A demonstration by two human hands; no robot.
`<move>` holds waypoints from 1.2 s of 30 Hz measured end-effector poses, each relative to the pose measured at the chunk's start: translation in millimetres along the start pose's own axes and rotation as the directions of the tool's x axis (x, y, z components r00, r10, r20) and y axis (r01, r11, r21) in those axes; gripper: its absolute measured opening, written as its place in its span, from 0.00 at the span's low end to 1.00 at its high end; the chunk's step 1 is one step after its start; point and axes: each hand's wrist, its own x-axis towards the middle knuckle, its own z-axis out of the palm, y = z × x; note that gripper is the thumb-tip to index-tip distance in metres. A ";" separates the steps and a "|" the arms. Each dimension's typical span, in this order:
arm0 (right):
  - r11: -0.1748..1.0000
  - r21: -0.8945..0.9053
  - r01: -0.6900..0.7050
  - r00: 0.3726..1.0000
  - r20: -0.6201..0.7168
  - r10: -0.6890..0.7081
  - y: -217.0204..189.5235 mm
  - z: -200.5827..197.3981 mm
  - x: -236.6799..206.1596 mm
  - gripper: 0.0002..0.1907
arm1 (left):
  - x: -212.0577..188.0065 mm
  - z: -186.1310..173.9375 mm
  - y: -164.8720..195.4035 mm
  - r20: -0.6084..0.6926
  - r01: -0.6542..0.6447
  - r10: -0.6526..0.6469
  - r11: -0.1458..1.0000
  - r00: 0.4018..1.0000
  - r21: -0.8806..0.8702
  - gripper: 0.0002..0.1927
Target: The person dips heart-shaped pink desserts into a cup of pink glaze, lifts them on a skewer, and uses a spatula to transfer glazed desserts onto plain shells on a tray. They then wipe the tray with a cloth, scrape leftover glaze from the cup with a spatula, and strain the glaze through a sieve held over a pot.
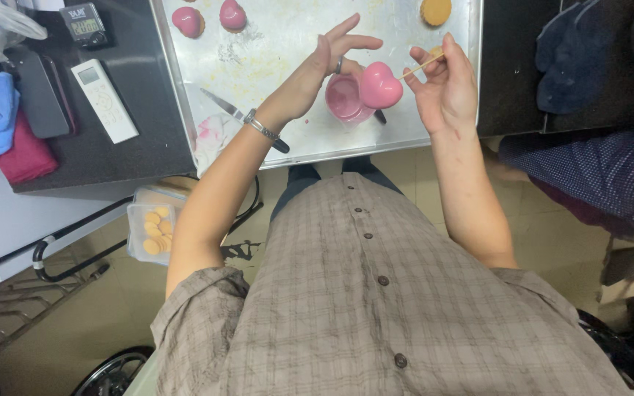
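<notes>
Left of tray: white remote [104,100] and dark phone [37,92] on black counter [141,110]; tub of yellow rounds [152,229] lower down.

Left hand [322,66]: fingers spread wide, palm-side resting at rim of pink bowl [344,99], forearm angled up from lower left, metal bracelet on wrist. Knife [242,117] lies on metal tray [295,139] under wrist.

Pink heart piece [381,85]: glossy, on wooden stick [421,66], held just above and beside bowl, over tray.

Right hand [445,84]: narrow pinch on stick between thumb and fingertips, forearm near vertical.
</notes>
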 end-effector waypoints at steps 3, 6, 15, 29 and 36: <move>1.000 0.001 0.001 1.000 -0.023 -0.001 -0.4 -3.5 1.5 0.13 | -10.4 1.0 -2.8 -0.067 -0.051 0.062 0.986 0.996 0.160 0.48; 1.000 0.004 -0.004 0.999 -0.042 0.004 0.7 -7.6 2.1 0.14 | -21.9 5.2 -8.8 -0.109 -0.102 0.170 0.881 0.979 0.461 0.45; 0.999 -0.008 -0.037 0.996 -0.086 0.036 4.8 -19.2 1.9 0.14 | -58.1 32.5 -50.5 -0.156 0.101 0.133 0.347 0.979 0.932 0.35; 0.998 -0.031 -0.052 0.989 -0.137 0.047 11.2 -31.3 3.7 0.12 | -88.7 27.1 -80.1 -0.182 0.163 0.053 0.250 0.982 0.955 0.39; 0.997 -0.034 -0.062 0.988 -0.143 0.056 12.8 -29.2 3.0 0.10 | -99.1 28.2 -89.1 -0.197 0.181 0.087 0.163 0.977 0.970 0.39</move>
